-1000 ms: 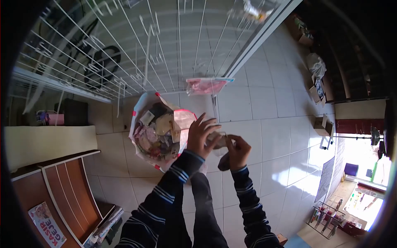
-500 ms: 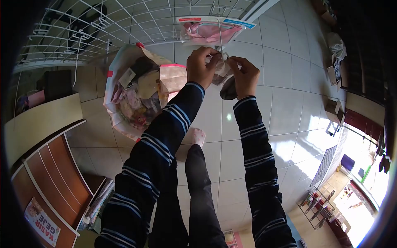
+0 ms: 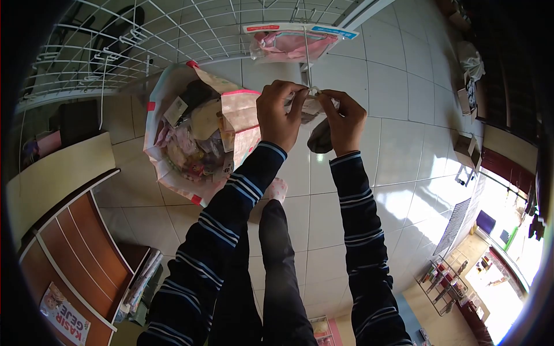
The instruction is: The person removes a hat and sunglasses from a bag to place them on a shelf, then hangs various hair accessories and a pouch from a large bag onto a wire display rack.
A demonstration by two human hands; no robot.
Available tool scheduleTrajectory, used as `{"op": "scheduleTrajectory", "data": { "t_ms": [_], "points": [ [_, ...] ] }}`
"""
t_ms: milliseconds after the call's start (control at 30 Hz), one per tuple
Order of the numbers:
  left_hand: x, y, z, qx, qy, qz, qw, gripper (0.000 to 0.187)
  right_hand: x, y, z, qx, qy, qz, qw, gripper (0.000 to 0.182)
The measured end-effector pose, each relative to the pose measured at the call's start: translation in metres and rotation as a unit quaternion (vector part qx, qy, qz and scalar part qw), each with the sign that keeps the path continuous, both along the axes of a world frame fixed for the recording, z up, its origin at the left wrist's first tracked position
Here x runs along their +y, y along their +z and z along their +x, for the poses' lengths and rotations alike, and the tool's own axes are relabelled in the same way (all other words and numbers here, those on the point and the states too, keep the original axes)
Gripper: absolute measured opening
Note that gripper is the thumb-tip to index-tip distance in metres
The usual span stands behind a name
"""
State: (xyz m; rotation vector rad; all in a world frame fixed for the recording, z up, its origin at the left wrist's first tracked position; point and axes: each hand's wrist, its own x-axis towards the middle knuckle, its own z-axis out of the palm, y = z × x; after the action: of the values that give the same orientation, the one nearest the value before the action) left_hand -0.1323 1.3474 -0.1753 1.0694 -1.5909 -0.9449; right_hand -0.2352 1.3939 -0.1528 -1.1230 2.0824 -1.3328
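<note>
My left hand [image 3: 280, 112] and my right hand [image 3: 346, 122] pinch the top of a clear plastic packet [image 3: 310, 108] from both sides. The packet's upper edge is right at the tip of a long metal display hook [image 3: 307, 55]. Below it, beside my right fingers, hangs a dark rounded piece [image 3: 319, 138], partly hidden by that hand. Farther back on the same hook is a flat packet with a pink item [image 3: 297, 45] under a red, white and blue header.
A white wire grid rack [image 3: 202, 26] with more hooks spans the far left. On the tiled floor, a large open bag [image 3: 153, 135] full of packaged goods stands left of my arms. A brown counter [image 3: 81, 242] is at lower left, and cardboard boxes [image 3: 466, 151] line the right.
Both hands have come slightly nearer to me with the packet, its top now at the hook's tip. The pink packet stays hanging on the hook.
</note>
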Motion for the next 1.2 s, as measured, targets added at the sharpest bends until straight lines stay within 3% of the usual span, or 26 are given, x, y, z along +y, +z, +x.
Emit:
{"op": "scheduleTrajectory", "data": {
  "t_ms": [233, 367, 467, 533, 600, 667, 700, 733, 767, 833, 867, 933, 1000, 1100, 1167, 1200],
  "points": [
    [-0.020, -0.022, -0.012, -0.044, 0.020, -0.003, 0.999, 0.007, -0.023, -0.026, -0.013, -0.019, 0.009, -0.003, 1.000, 0.013],
    [-0.062, -0.032, -0.018, -0.080, 0.065, -0.086, 0.991, 0.016, -0.071, -0.042, -0.036, 0.028, 0.050, -0.053, 0.997, 0.015],
    [-0.068, -0.028, 0.006, -0.062, 0.090, -0.107, 0.988, 0.026, -0.105, -0.027, -0.043, 0.044, 0.046, -0.047, 0.997, 0.017],
    [-0.047, -0.032, 0.048, -0.091, 0.103, -0.106, 0.985, 0.032, -0.112, -0.023, -0.041, 0.081, 0.051, -0.111, 0.989, 0.022],
    [0.010, -0.073, 0.122, -0.159, 0.131, -0.036, 0.978, 0.032, -0.101, -0.023, -0.033, 0.153, -0.018, -0.125, 0.980, 0.020],
    [0.062, -0.100, 0.170, -0.273, 0.154, 0.095, 0.945, 0.033, -0.079, -0.022, -0.014, 0.094, -0.033, -0.199, 0.975, 0.022],
    [0.084, -0.119, 0.193, -0.292, 0.132, 0.146, 0.936, 0.033, -0.060, -0.020, -0.002, 0.139, -0.043, -0.146, 0.979, 0.021],
    [0.099, -0.137, 0.210, -0.309, 0.109, 0.195, 0.924, 0.034, -0.042, -0.031, 0.009, 0.064, -0.041, -0.145, 0.986, 0.020],
    [0.106, -0.148, 0.217, -0.308, 0.112, 0.198, 0.924, 0.034, -0.023, -0.030, 0.029, 0.125, -0.052, -0.101, 0.986, 0.019],
    [0.115, -0.165, 0.228, -0.304, 0.058, 0.229, 0.923, 0.036, 0.014, -0.040, 0.059, 0.062, -0.017, -0.057, 0.996, 0.019],
    [0.112, -0.166, 0.225, -0.302, 0.059, 0.231, 0.923, 0.036, 0.030, -0.037, 0.072, 0.046, -0.030, 0.014, 0.998, 0.019],
    [0.095, -0.172, 0.205, -0.168, 0.047, 0.333, 0.927, 0.039, 0.055, -0.045, 0.091, -0.015, -0.041, 0.052, 0.998, 0.018],
    [0.078, -0.192, 0.176, -0.132, 0.057, 0.295, 0.945, 0.040, 0.075, -0.048, 0.109, -0.057, -0.050, 0.089, 0.993, 0.019],
    [0.054, -0.189, 0.139, -0.137, 0.118, 0.349, 0.920, 0.038, 0.098, -0.051, 0.127, -0.124, -0.058, 0.134, 0.981, 0.018],
    [0.049, -0.184, 0.128, -0.297, 0.204, 0.392, 0.847, 0.034, 0.109, -0.052, 0.131, -0.134, -0.060, 0.153, 0.977, 0.017],
    [0.050, -0.184, 0.129, -0.295, 0.205, 0.393, 0.847, 0.034, 0.114, -0.053, 0.131, -0.132, -0.058, 0.153, 0.978, 0.017]
  ]
}}
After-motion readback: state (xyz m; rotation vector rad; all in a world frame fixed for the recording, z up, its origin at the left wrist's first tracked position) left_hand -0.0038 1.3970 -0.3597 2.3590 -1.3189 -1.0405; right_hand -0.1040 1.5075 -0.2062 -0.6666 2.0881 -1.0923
